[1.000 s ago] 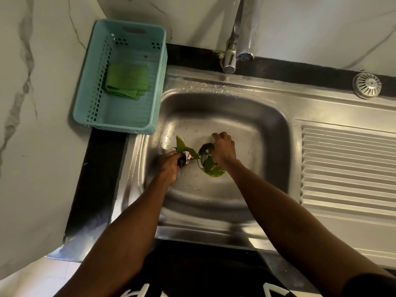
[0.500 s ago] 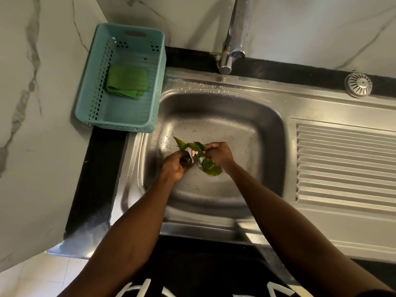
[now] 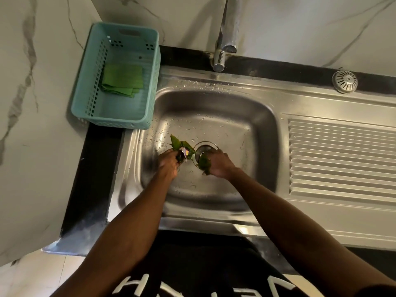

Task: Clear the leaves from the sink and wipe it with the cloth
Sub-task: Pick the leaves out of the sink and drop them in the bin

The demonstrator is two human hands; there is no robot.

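Both hands have drawn apart over the sink (image 3: 214, 103) basin, baring the drain (image 3: 206, 147). Left hand (image 3: 170, 162) grips leaves (image 3: 179, 144) and a shiny scrap; right hand (image 3: 218, 165) clutches more leaves. Folded green cloth (image 3: 122, 79) lies in the basket (image 3: 150, 82) at the sink's back-left corner.

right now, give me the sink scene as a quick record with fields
left hand: grips leaves and a small wrapper
right hand: grips more leaves
sink: wet with droplets, drain uncovered
cloth: green, folded, lying in the basket
basket place: counter left of the sink
tap: no water running
wiping: not started
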